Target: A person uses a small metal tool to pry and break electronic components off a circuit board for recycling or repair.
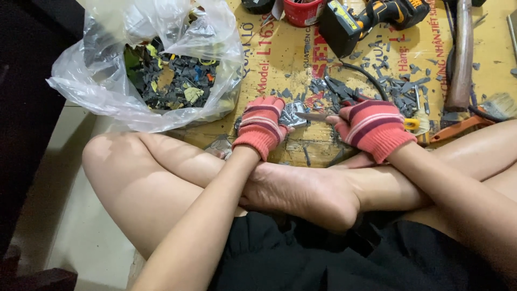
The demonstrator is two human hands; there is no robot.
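Yellow printed cardboard (291, 59) with red lettering covers the floor, strewn with dark grey plastic scraps (344, 89). On it, the left hand (262, 125) in a red striped glove closes on a small grey scrap piece (293, 114), just ahead of the crossed legs. The right hand (371, 127), gloved alike, grips a thin blade (312, 115) touching that piece. At upper left, a clear plastic bag (107, 81) holds more scraps; a red cup (302, 12) and a yellow-black cordless drill (371, 19) lie beyond.
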